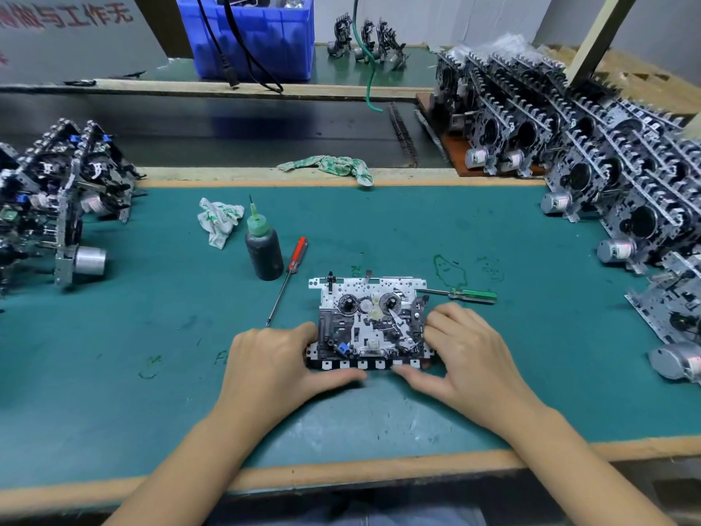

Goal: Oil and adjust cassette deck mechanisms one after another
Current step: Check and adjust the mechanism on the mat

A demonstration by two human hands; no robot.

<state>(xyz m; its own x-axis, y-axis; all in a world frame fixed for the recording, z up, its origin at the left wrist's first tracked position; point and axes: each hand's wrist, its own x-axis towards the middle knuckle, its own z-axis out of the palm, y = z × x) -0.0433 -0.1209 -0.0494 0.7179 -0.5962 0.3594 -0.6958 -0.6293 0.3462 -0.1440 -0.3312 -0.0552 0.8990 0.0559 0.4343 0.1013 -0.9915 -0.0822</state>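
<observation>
A cassette deck mechanism (370, 322) lies flat on the green mat (151, 305) in front of me, its row of keys toward me. My left hand (278, 364) grips its left side, thumb along the front keys. My right hand (464, 354) grips its right side, thumb against the front edge. A dark oil bottle (263, 249) with a green needle cap stands upright behind and to the left. A red-handled screwdriver (289, 277) lies beside the bottle. A green-handled screwdriver (464, 295) lies just right of the mechanism.
Several mechanisms are stacked at the left (57, 199) and in long rows at the right (614, 176). A crumpled rag (218, 220) lies left of the bottle, another rag (333, 165) on the wooden ledge. A blue crate (261, 36) stands at the back.
</observation>
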